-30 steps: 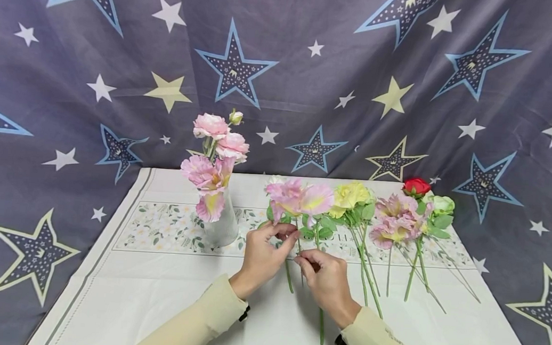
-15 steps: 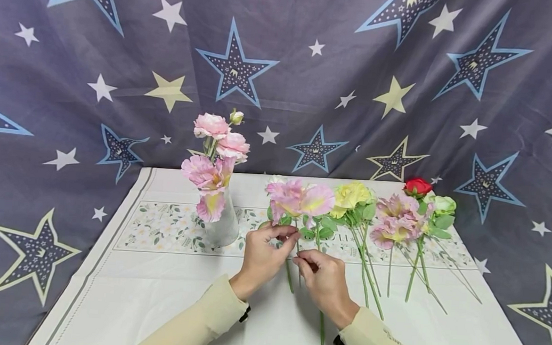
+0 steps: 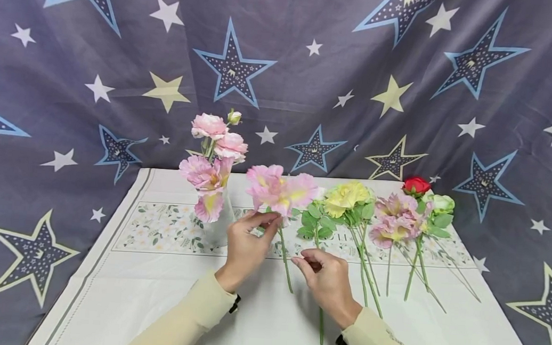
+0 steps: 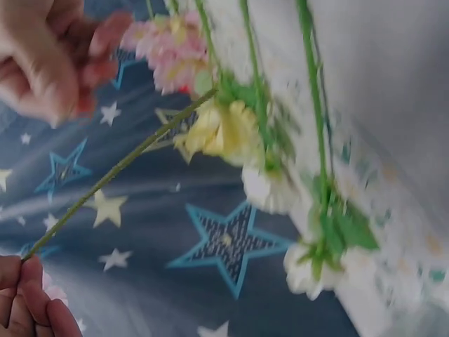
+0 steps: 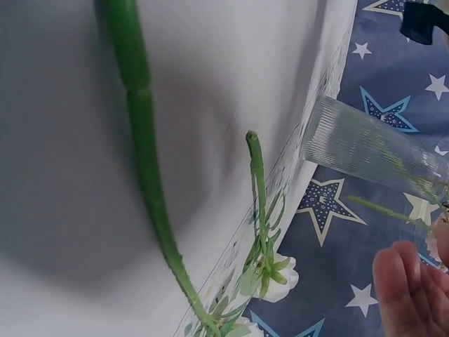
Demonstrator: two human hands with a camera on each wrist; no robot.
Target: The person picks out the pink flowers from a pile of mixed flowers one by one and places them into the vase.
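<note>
My left hand [image 3: 249, 248] pinches the stem of a pink flower with yellow centres [image 3: 282, 189] just under its bloom. In the left wrist view that stem [image 4: 119, 165] runs out from the fingertips to a free lower end. My right hand [image 3: 328, 283] is just right of it, fingers loosely bent, with nothing between thumb and fingers; the left wrist view shows it apart from the stem. To the left stands a clear ribbed vase [image 5: 372, 147] holding pink flowers [image 3: 212, 128] with a bud. The held bloom partly covers a white flower lying behind it.
Lying on the white table [image 3: 162, 293] are a yellow flower [image 3: 348, 199], pink flowers [image 3: 398, 218], a red rose [image 3: 416, 186] and a pale green flower [image 3: 442, 204]. Their stems point toward me, one passing under my right hand. A star-patterned cloth [image 3: 282, 87] hangs behind.
My left hand has moved left and slightly up with the pink flower, toward the vase. My right hand has let go of its stem and stays about where it was.
</note>
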